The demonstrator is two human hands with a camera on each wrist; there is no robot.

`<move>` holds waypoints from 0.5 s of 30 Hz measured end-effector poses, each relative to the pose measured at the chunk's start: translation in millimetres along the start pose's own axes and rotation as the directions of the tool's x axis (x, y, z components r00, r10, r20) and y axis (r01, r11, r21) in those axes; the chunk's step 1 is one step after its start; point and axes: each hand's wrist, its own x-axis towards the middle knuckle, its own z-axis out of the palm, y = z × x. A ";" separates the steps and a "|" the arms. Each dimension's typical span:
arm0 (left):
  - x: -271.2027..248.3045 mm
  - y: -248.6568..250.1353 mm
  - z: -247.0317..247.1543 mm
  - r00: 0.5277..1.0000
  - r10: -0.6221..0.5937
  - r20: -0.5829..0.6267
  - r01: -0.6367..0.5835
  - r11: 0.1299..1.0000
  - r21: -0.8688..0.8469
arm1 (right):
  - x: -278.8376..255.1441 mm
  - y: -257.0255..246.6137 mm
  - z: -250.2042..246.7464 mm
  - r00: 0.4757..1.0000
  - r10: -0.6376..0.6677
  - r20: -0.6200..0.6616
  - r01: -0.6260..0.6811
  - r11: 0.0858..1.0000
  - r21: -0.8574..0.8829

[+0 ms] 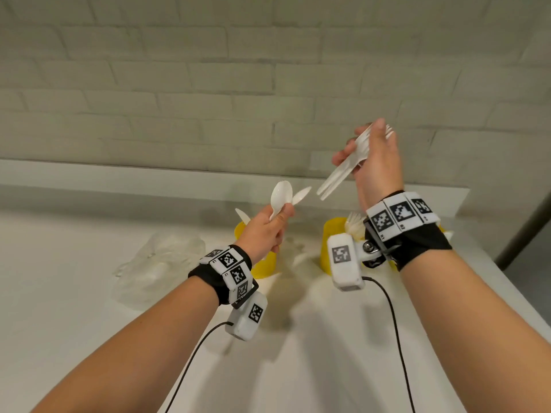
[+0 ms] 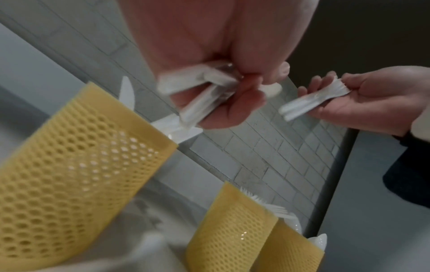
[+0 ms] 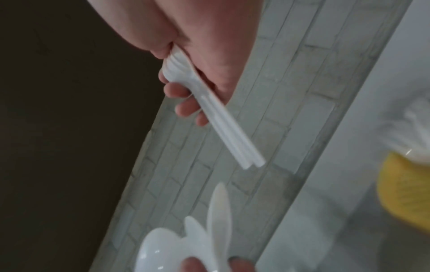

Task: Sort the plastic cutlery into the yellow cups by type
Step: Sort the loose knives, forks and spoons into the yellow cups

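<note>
Holding mixed cutlery in both hands above the cups, with a real chance of a mis-sort.

The left hand [image 1: 265,231] is curled round a spoon [image 1: 280,193] and what look like knife blades [image 1: 301,194] (a mixed bunch, so it cannot all go into one cup), while the right hand [image 1: 374,162] is clamped on a stack of forks [image 1: 343,171], handles pointing down towards the left hand. Three yellow cups stand near the counter's back edge: the left cup [image 2: 76,165] holds knives, the middle cup [image 2: 232,231] forks, the right cup [image 2: 288,252] seems to hold spoons. Risks as I judge them: loosening the left fingers to free one piece could let the others slip out, and the forks could fan apart and catch a rim, tipping a light mesh cup.
</note>
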 end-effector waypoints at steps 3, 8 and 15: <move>3.8 3.7 16.9 1.000 0.012 -0.020 -0.012 1.000 -0.001 | 7.8 0.1 -31.5 0.995 -0.056 -0.088 0.048 0.994 -0.097; 6.6 14.2 44.0 0.998 0.054 0.010 -0.054 0.998 0.030 | 1.5 32.0 -68.0 0.998 0.058 -0.026 -0.064 0.931 -0.359; 7.0 20.1 68.4 0.997 0.079 0.004 -0.079 0.996 0.038 | -6.8 70.1 -81.6 0.962 0.266 0.057 -0.223 0.891 -0.396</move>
